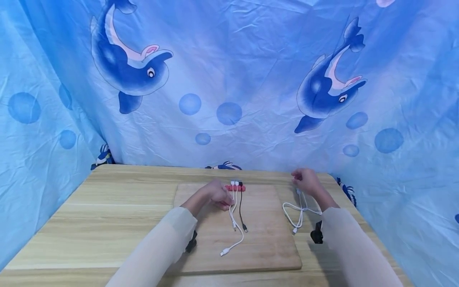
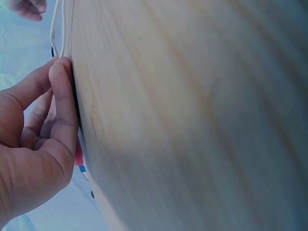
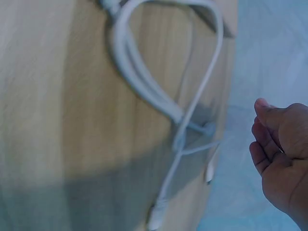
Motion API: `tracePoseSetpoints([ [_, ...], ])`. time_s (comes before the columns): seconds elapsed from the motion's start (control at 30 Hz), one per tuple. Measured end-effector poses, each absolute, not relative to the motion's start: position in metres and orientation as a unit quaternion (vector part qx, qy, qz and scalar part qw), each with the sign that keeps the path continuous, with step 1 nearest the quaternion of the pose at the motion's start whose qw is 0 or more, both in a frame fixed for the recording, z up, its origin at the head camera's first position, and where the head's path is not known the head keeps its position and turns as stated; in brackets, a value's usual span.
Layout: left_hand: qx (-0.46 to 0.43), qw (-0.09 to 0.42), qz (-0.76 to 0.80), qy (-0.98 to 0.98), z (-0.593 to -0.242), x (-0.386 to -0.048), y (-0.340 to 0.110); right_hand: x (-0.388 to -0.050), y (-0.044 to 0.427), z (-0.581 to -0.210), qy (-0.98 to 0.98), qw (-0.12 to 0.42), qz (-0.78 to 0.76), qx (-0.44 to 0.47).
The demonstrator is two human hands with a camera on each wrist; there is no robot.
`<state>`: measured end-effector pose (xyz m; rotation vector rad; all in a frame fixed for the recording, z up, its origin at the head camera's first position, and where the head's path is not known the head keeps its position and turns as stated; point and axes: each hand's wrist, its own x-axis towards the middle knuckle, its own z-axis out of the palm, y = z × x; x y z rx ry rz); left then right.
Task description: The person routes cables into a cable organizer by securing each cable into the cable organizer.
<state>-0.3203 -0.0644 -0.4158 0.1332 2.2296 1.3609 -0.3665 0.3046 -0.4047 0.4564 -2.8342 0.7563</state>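
Note:
My left hand (image 1: 219, 194) is over the wooden board, pinching a white charging cable (image 2: 53, 33) between thumb and index finger. Beside it, a red cable holder (image 1: 243, 188) lies near the board's far edge. White and black plugs sit along the holder, and a black cable (image 1: 241, 211) and white cables (image 1: 243, 236) trail from it toward me. To the right, my right hand (image 1: 306, 180) hovers above the table with fingers loosely curled, nothing visible between them. Below that hand lie loosely looped white cables (image 3: 139, 79), apart from the fingers.
The board (image 1: 267, 255) lies flat on a wood-grain table (image 1: 118, 223). A blue dolphin-print curtain (image 1: 251, 71) hangs behind the table and at both sides. Bunched dark blue and white cloth (image 1: 226, 166) shows at the table's back edge.

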Motion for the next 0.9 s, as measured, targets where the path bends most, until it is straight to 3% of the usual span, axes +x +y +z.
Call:
tracePoseSetpoints([
  [0.4, 0.035, 0.271, 0.509, 0.816, -0.413, -0.321, -0.063, -0.362, 0.331, -0.430, -0.963, 0.006, 0.238, 0.124],
  [0.9, 0.046, 0.271, 0.514, 0.812, -0.415, -0.319, -0.065, -0.358, 0.337, -0.431, -0.965, -0.014, 0.210, 0.159],
])
